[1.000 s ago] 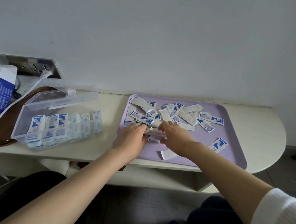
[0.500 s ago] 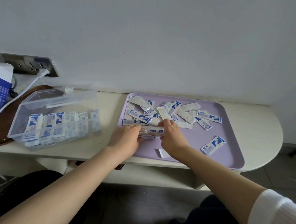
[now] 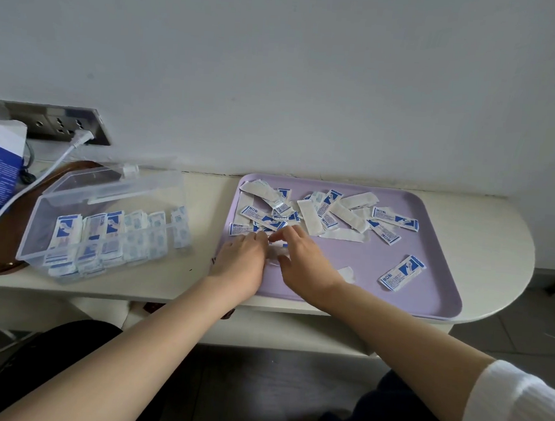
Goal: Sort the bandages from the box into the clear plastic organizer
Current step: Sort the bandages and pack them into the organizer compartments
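Head-worn view, angled forward and down, close over table (image 3: 497,245), facing wall (image 3: 280,62)

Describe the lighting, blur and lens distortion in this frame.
Head view: soft, even light, no hard shadows; the wide-angle lens skews the wall outlet at the left edge; the held bandages between left hand and right hand smear with motion blur; pale sheen on the clear organizer hazes the bandages inside.
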The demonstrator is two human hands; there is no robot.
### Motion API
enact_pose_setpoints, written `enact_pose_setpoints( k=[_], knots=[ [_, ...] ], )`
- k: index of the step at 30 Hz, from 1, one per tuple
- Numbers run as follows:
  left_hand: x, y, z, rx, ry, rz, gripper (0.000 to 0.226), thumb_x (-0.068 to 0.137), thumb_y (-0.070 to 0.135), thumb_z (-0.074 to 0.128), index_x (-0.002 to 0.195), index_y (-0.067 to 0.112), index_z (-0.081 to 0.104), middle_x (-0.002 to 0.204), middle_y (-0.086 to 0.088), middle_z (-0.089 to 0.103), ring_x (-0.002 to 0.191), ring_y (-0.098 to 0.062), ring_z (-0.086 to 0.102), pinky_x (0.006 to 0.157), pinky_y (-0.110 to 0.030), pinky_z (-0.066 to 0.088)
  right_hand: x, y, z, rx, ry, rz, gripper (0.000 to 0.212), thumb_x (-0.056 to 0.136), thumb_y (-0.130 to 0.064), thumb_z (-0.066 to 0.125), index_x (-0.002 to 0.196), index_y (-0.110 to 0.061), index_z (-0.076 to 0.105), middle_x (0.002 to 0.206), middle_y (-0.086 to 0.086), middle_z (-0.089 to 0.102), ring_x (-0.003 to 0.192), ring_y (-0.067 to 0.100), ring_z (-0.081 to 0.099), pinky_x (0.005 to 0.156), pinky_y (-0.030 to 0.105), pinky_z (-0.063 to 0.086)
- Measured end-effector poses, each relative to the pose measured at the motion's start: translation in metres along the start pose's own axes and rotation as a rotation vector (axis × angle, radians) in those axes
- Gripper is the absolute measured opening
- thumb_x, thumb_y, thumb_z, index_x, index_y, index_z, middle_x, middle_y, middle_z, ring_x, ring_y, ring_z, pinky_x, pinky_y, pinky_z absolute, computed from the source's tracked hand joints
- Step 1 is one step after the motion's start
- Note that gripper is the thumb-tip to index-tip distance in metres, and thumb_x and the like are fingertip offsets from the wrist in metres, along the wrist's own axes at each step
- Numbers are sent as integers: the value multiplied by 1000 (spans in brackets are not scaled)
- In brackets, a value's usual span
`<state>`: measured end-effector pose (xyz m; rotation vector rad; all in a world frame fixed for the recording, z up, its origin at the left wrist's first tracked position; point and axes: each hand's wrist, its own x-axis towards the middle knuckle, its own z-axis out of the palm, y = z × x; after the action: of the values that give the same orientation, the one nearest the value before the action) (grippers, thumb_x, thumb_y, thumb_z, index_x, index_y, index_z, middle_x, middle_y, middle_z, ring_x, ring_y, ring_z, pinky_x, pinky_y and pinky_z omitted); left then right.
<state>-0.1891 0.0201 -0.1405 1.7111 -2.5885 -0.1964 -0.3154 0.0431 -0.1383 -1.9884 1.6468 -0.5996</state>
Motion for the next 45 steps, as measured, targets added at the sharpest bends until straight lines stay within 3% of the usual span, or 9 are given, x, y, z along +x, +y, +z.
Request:
enact_pose_setpoints(
  k=[3,10,14,22,28,34,38,42,45],
  knots=[
    [-1,-1,-1,-55,16,13,23,95,11,40,116,9,47,117,-10,53,114,-27,49,87,-33,36,0,1,-2,-109,31,-48,23,91,-5,50,111,-7,60,119,9,50,109,28,51,85,35,44],
    [0,-1,-1,-95,2,11,23,95,14,41,116,8,48,119,-11,55,115,-27,49,87,-33,37,-1,-3,-5,-244,3,-115,27,92,-21,55,115,-7,58,119,9,52,113,26,48,86,35,43],
    [-1,-1,-1,-101,-7,1,20,93,12,41,111,7,49,116,-12,56,112,-30,50,83,-35,38,4,-1,-11,-252,77,-76,19,95,-17,51,108,-9,62,115,6,54,108,24,52,71,28,38],
    [-1,-2,1,-104,12,4,19,93,10,45,112,9,49,117,-10,56,112,-27,50,85,-33,38,1,14,-23,-504,14,-34,20,96,-11,44,110,-14,59,111,5,54,98,27,56,67,32,41],
    [-1,-2,3,-67,-10,34,20,96,12,41,115,8,45,120,-12,52,114,-28,47,89,-34,37,2,11,-10,-228,-72,109,60,81,10,47,137,-3,27,134,14,31,126,29,33,101,25,29],
    [-2,3,7,-103,-32,46,25,93,4,41,117,6,44,117,-13,52,113,-28,50,89,-34,39,-4,4,12,118,1,93,43,85,7,50,126,-3,41,129,14,44,120,28,44,94,23,33],
    [-4,5,4,-125,-54,52,28,88,-1,41,115,5,45,118,-13,52,113,-29,48,89,-35,38,-3,5,13,15,36,165,28,90,-6,51,116,-15,49,115,6,63,107,27,57,85,36,48],
    [-6,-11,-3,5,-13,24,28,88,25,52,114,17,46,120,-2,52,115,-24,43,89,-33,33,-4,8,1,-88,23,193,21,92,-9,47,105,-22,59,101,5,67,87,28,60,66,29,41],
    [-10,-25,-8,89,-78,-15,34,89,30,52,120,18,48,123,-2,48,117,-24,40,91,-33,34,-4,9,0,-46,33,179,19,93,-10,49,104,-21,61,102,3,67,88,26,59,65,27,38]
  ],
)
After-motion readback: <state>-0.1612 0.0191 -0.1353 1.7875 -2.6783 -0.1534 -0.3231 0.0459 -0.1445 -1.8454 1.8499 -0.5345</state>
